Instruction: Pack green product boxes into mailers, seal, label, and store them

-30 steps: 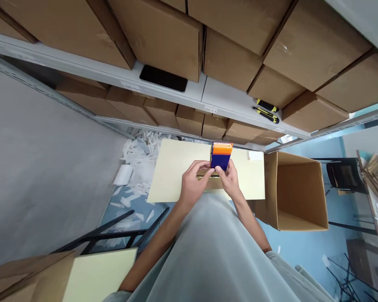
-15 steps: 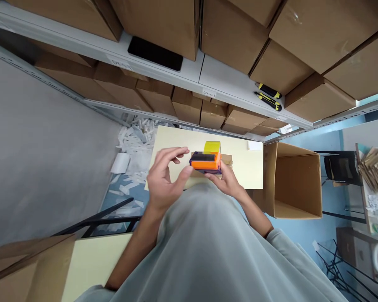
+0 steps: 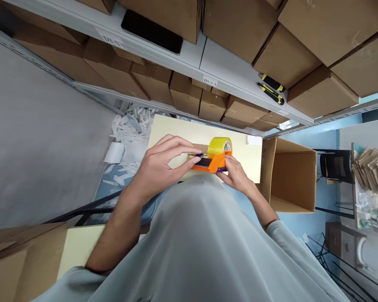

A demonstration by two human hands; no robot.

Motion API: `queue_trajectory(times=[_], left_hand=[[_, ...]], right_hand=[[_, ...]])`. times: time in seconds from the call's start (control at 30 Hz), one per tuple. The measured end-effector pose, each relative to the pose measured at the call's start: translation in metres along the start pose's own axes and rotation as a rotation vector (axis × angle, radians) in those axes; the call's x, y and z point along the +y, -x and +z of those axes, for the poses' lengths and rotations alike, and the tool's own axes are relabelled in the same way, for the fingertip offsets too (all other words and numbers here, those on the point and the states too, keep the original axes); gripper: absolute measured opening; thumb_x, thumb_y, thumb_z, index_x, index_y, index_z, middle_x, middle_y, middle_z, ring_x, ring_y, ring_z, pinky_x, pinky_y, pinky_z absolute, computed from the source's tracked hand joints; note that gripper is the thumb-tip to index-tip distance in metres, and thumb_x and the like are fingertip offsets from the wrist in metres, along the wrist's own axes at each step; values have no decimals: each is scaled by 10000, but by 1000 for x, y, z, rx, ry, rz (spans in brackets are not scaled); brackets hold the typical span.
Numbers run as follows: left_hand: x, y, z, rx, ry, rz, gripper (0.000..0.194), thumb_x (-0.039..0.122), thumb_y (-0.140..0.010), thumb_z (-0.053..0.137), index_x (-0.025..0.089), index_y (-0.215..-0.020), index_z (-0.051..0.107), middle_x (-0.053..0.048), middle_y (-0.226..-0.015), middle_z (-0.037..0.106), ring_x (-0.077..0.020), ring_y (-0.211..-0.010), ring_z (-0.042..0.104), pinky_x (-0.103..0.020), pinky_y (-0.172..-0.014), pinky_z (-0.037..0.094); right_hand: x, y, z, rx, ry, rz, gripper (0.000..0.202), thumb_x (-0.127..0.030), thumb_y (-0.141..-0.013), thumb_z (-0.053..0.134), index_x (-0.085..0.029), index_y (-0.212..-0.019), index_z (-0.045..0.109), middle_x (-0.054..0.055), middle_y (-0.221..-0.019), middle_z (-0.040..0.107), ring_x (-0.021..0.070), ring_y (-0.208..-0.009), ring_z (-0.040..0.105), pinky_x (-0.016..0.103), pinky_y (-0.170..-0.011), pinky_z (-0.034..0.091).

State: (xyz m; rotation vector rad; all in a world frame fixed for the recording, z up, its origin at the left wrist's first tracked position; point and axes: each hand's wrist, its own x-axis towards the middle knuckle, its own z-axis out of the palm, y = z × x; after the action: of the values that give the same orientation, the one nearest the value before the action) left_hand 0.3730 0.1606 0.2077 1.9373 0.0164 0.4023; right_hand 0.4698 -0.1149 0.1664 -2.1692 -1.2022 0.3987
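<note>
My right hand point(image 3: 236, 173) wraps round the right end of an orange and dark-blue tape dispenser point(image 3: 219, 162), which carries a roll of yellow tape point(image 3: 216, 146). At the dispenser's left end, the thumb and fingertips of my left hand point(image 3: 165, 163) come together in a pinch. Whether a loose tape end lies between those fingertips is too small to tell. Behind the dispenser, a flat brown cardboard piece point(image 3: 199, 147) rests on the pale yellow tabletop point(image 3: 168, 129), partly covered by my left fingers.
An open cardboard box point(image 3: 292, 176) stands right of the table. Brown boxes point(image 3: 236, 29) fill the shelf ahead, where a black phone point(image 3: 151, 31) and two utility knives point(image 3: 271, 88) lie. Paper scraps point(image 3: 129, 130) are heaped at left. A white label point(image 3: 253, 140) sits on the table's right corner.
The left hand's fingers have closed from spread to a pinch at the dispenser's left end. The dispenser has moved right and turned, so the side of the yellow roll now shows.
</note>
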Motion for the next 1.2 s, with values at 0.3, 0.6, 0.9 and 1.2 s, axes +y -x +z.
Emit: queue_trajectory(times=[0.3,0.6,0.9,1.2], left_hand=[[-23,21,23,64,33,-73,217,422,-1059,677,282,-957,808,-59,-976,780,-258,-954,724,-427,-940,632],[-76,72,58,5,204,-574,360,580,-997,651,239,-1006,766,-58,-1000,806,-241,-920,732,-346,-849,617],[-124,61,56,121,406,-803,360,538,-847,755,199,-966,778,-75,-940,799,-231,-849,728,-347,-819,637],[-188,55,61,167,528,-1006,164,334,-737,796,190,-815,789,-47,-743,709,-186,-689,607,-334,-708,592]], right_hand=[[-2,0,-8,-113,24,67,395,-634,-1139,600,-244,-1133,659,130,-1044,765,342,-1007,716,491,-947,607],[-1,-5,-25,-585,-107,287,573,-828,-1074,576,-270,-972,654,-21,-704,586,211,-621,533,362,-654,485],[14,-53,-66,-815,-279,479,469,-689,-1031,747,-221,-1018,722,8,-832,788,178,-688,645,306,-651,502],[67,-90,-49,-996,-521,629,560,-702,-924,869,-161,-999,745,64,-883,832,158,-746,754,258,-680,616]])
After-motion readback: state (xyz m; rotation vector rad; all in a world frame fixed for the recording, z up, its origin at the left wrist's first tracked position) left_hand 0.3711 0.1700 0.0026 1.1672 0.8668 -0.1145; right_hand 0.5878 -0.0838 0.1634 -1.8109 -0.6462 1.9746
